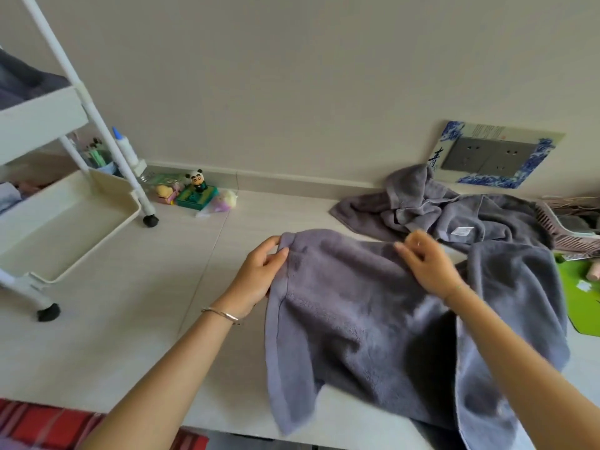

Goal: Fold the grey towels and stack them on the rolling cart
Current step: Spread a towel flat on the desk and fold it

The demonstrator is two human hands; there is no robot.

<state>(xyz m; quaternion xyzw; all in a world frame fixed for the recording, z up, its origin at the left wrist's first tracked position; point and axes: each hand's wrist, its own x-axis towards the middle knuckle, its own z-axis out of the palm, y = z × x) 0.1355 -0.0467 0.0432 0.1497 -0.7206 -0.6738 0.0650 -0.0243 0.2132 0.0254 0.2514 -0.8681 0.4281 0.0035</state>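
Red striped fabric [48, 423] fills the corner at 7 o'clock, and both bare forearms reach up from the bottom edge over a pale tiled surface [130, 336]. A thin bracelet [221, 315] circles the left wrist.

At centre, running down to 5 o'clock, a grey towel [357, 319] lies spread. The left hand [259, 274] pinches its upper left corner, thumb on top and fingers curled underneath. The right hand [428, 264] has its fingers bent down onto the top edge, nipping the cloth.

A crumpled heap of grey towels [438, 209] sits at 2 o'clock, just below a wall socket plate [490, 154]. The white rolling cart [65, 203] stands at 9 o'clock, with folded grey towels [22, 82] on its upper tray at 10 o'clock. Small toy figures [194, 190] rest beside its wheel.
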